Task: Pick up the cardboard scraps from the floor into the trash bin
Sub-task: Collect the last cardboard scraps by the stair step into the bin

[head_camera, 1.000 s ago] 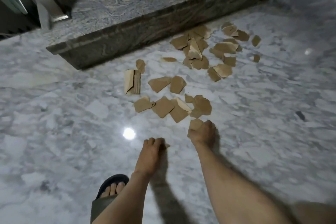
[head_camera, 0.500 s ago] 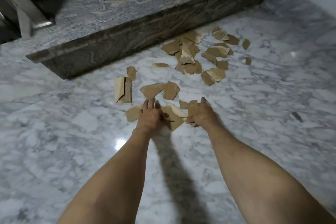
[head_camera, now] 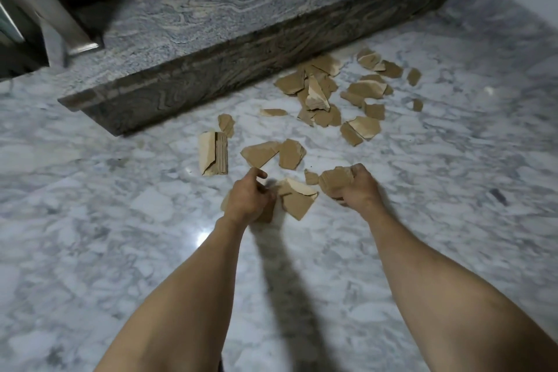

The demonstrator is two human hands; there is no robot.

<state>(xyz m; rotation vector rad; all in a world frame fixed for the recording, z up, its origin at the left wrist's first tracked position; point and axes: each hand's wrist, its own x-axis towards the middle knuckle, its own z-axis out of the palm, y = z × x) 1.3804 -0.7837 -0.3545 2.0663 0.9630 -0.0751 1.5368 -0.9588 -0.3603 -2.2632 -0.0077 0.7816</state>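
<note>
Both hands are down at floor level among torn cardboard. Right hand (head_camera: 359, 187) has its fingers curled round a crumpled brown scrap (head_camera: 336, 180), holding it just off the marble floor (head_camera: 120, 251). Left hand (head_camera: 249, 199) curls over another scrap (head_camera: 267, 214) beneath the palm, forefinger pointing forward; the grasp looks closed on it, though most of that piece is hidden. A larger folded scrap (head_camera: 297, 198) lies between the two hands, touching the left one.

Beyond the hands, more cardboard scraps (head_camera: 326, 93) lie strewn towards a dark stone step (head_camera: 241, 48), thickest in a heap near the step's foot. A thicker layered block (head_camera: 213, 152) lies to the left, apart from the rest. No trash bin is in view.

The pieces are tan, flat, ragged-edged, some showing a paler torn face. They are probably very light and fairly stiff, bending rather than breaking, and dry enough not to slip. Lying flat on polished stone, they may be hard to lift cleanly; pinching a raised edge or corner, or raking several together, would likely work best.
</note>
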